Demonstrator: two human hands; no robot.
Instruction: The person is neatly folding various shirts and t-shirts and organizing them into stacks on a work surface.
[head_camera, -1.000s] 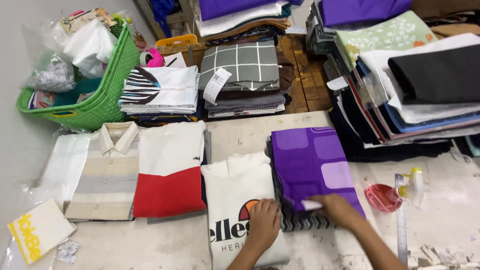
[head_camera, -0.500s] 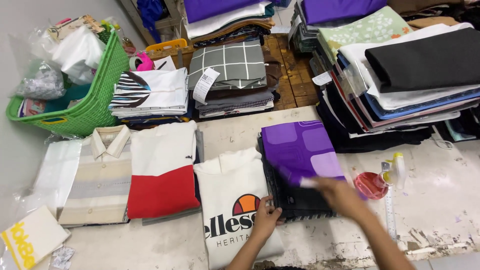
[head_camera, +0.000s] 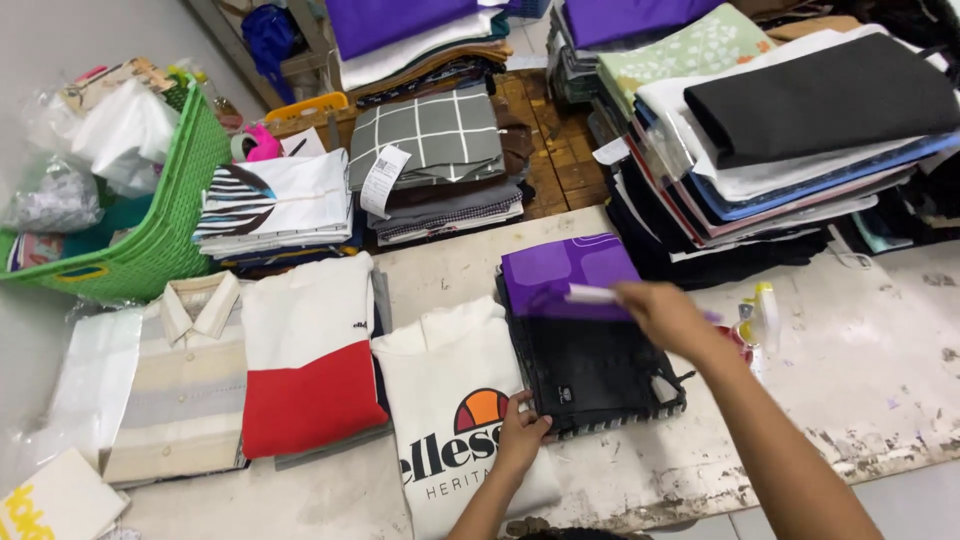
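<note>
**Lifting a purple cloth off a black folded garment**

Peeling back the purple cloth (head_camera: 568, 275), the right hand (head_camera: 665, 315) pinches its near edge between thumb and fingers, raised above the pile. Under that grip lies a black folded garment (head_camera: 590, 370) with a small label and a striped hem at its near edge. The left hand (head_camera: 522, 435) rests at the garment's near left corner, fingers curled onto the edge, pressing it down.

Everything sits on a worn, paint-scuffed whitish table (head_camera: 850, 370). Left of the left hand lies a cream sweatshirt (head_camera: 450, 400) with an orange-and-red round emblem, then a white and red folded top (head_camera: 310, 370), then a striped collared shirt (head_camera: 185, 385). Beyond the right hand rise tall stacks of folded fabric (head_camera: 800, 130), topped in black. Far to the left stands a green plastic basket (head_camera: 165, 230) filled with bags. A small red dish (head_camera: 738, 338) sits just right of the right wrist.
</note>
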